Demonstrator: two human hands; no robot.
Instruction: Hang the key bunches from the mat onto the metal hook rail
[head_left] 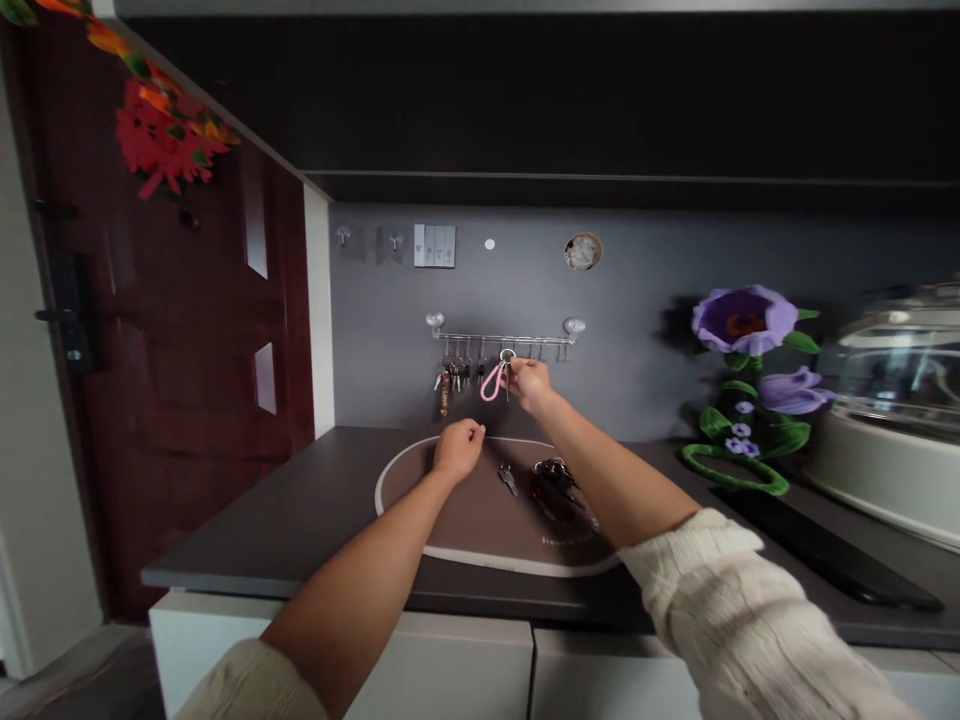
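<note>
The right hand (529, 383) grasps a pink-strapped key ring (486, 391) at the middle of a hook rail (502, 339) on the far wall, right of hanging keys (456, 377). The left hand (458, 450), loosely clenched, hovers above a brown mat (469, 520) bearing loose keys (508, 480).

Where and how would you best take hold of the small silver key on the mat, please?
I'd pinch the small silver key by its far end, which looks wider, coming from above and left: it lies flat on the mat, and the dark key bunch sits close on its right.
</note>
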